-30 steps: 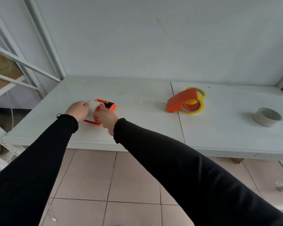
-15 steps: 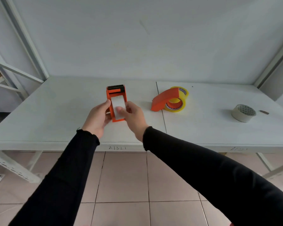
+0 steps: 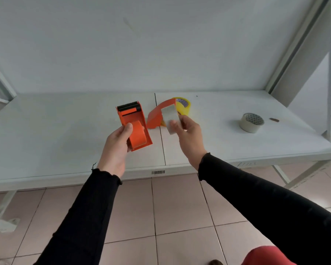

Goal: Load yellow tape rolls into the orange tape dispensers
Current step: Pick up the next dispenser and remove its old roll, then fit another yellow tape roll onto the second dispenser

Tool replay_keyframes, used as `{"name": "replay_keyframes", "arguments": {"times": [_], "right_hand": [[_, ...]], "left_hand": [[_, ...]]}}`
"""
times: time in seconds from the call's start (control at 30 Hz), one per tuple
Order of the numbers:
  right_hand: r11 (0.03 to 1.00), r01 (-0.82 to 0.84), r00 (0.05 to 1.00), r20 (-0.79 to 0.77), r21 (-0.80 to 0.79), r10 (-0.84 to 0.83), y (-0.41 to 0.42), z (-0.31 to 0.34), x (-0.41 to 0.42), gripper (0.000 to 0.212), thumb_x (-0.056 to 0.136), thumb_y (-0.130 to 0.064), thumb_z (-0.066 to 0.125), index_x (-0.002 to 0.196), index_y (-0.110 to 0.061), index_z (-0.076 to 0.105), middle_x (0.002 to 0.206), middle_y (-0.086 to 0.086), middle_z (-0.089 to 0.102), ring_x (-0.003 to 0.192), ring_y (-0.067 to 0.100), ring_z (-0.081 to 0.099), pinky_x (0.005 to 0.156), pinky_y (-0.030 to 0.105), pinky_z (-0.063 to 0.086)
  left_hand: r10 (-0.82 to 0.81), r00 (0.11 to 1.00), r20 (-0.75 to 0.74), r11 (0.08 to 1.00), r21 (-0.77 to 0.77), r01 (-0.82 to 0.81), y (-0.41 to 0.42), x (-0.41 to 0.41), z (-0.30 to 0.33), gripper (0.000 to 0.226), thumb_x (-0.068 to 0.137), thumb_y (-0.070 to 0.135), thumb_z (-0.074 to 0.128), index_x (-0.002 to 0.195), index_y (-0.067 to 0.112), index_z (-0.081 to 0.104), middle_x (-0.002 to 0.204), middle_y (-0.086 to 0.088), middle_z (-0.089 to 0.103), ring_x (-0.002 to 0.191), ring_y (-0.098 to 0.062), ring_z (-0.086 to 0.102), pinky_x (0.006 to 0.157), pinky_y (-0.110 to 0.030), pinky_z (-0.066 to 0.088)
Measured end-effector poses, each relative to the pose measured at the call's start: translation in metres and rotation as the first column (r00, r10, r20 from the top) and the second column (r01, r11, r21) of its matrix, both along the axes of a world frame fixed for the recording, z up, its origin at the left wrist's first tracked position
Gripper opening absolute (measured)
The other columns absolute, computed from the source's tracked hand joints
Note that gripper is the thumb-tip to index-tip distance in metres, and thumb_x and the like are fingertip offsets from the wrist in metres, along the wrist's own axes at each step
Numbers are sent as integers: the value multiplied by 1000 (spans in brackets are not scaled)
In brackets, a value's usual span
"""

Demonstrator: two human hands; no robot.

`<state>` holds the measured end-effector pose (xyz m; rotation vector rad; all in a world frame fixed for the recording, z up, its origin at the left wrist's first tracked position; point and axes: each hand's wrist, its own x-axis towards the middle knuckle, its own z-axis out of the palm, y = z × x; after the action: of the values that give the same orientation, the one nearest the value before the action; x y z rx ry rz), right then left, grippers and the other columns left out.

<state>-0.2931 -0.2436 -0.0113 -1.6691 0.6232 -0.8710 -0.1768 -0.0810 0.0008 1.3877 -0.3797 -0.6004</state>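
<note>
While the left hand [image 3: 117,148] keeps its grip pinched on an orange plastic tape dispenser with a black serrated blade [image 3: 133,126], held above the white worktop [image 3: 46,131] with its empty orange hub facing up, the right hand [image 3: 187,136] at 3 o'clock of it pinches a pale, whitish roll of tape [image 3: 170,117] between thumb and fingers. At 12 o'clock from that roll a second orange dispenser [image 3: 157,116] rests on the worktop with a yellow tape roll [image 3: 183,106] against it. Well apart at 3 o'clock lies a beige tape roll [image 3: 251,122]
</note>
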Motion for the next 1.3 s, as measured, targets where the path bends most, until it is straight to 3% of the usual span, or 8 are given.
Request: {"name": "replay_keyframes", "arguments": {"times": [0.17,0.37,0.5,0.6,0.8,0.97,1.07,1.3], "right_hand": [[952,255,945,-168,-167,-282,-85,-18,-47,17,94,-23,54,77,-23,57,66,-9,52,60,10,45,56,27,33],[866,195,658,-593,-461,-464,-189,-47,-82,29,97,-25,46,96,-18,74,95,10,70,89,33,64,65,30,43],[811,106,492,-679,-575,-545,-218,-51,-83,36,98,-20,48,126,-15,71,119,17,72,109,37,65,91,37,47],[747,34,391,-679,-663,-621,-221,-47,-72,45,92,-18,52,136,-11,58,132,16,66,128,37,54,117,46,28],[729,-203,710,-611,-654,-350,-198,-24,12,55,97,-6,45,150,-20,49,151,5,52,136,30,42,110,41,39],[705,-458,543,-799,-541,-260,-202,-24,74,64,95,6,39,149,-27,48,157,0,42,134,30,42,105,41,46],[723,-488,485,-841,-489,-241,-202,-27,90,49,99,-9,43,144,-26,53,142,5,58,126,30,54,97,39,50],[792,-163,690,-642,-588,-335,-206,-22,72,41,99,-20,57,140,-24,60,137,7,64,124,33,60,90,29,42]], "left_hand": [[-28,1000,0,999,-19,28,-12,-13,-2,34,105,36,41,118,18,66,118,-9,75,113,-25,68,100,-43,50],[-64,998,-5,998,-21,64,-15,-15,-2,32,106,29,40,119,17,67,118,-8,75,117,-24,67,102,-44,49],[-73,997,10,997,11,73,-14,-7,-6,30,104,29,45,121,18,67,120,-6,74,117,-23,67,106,-46,46],[-60,998,1,998,15,60,-14,0,-9,30,103,28,48,125,16,65,121,-8,73,118,-24,66,106,-45,46],[-52,998,-29,999,-4,52,-22,11,-15,35,102,27,51,130,10,63,123,-13,71,119,-29,65,103,-44,48],[-53,998,-21,999,-12,53,-31,14,-17,24,102,25,50,113,17,69,107,-3,77,110,-24,68,94,-36,52],[-70,997,-33,997,-22,69,-35,17,-19,30,101,26,50,122,13,67,113,-9,76,111,-25,68,94,-37,51],[-106,992,-63,993,-61,102,-39,17,-18,32,101,23,52,126,9,65,119,-12,74,111,-24,68,84,-30,54]]}}
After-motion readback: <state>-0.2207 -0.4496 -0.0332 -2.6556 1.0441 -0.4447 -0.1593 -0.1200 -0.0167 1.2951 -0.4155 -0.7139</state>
